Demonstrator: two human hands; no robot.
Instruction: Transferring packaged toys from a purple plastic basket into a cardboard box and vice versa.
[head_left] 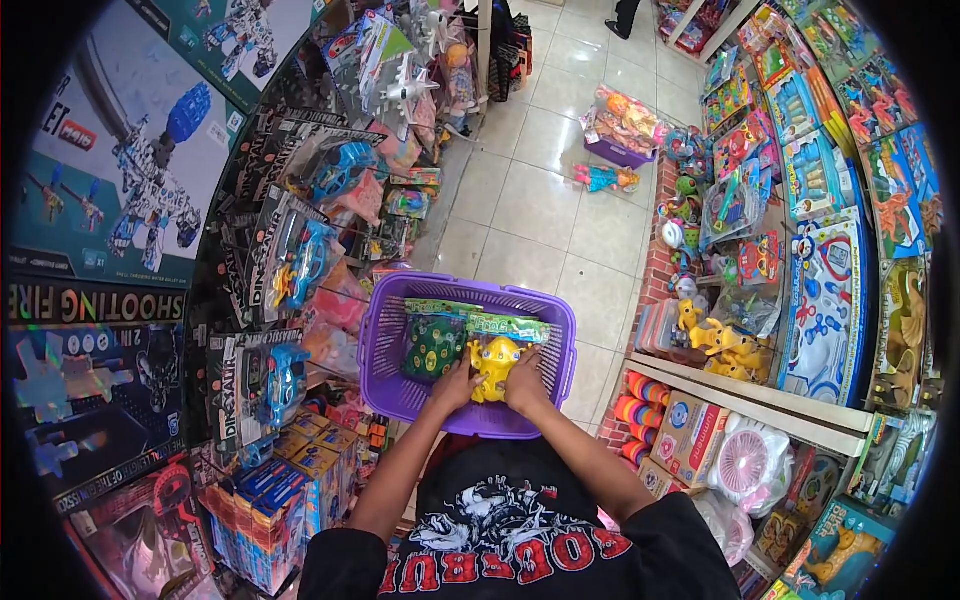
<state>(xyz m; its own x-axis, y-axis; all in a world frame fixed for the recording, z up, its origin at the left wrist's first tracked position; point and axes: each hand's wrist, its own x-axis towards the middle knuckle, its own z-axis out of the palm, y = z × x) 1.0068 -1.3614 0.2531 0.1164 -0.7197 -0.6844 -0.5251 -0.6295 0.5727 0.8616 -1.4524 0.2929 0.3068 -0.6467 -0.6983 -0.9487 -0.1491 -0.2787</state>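
Note:
A yellow toy frog (497,368) with a green header card above it sits in a purple plastic basket (368,345) in front of my body. My left hand (456,387) is closed on the frog's left side, its fingertips against the yellow body. On the opposite side, my right hand (526,384) grips the frog too, with some fingers hidden behind it. Left of the frog, a dark green packaged toy (432,345) with yellowish spots lies in the basket. What supports the basket is hidden from me.
Hanging dinosaur car packs (305,262) and large toy boxes (140,150) crowd the left. Shelves on the right hold toy sets (828,300), yellow animal figures (725,335) and a pink fan (752,455). Farther along the tiled aisle stand a second purple basket (612,152) and a doll (606,178).

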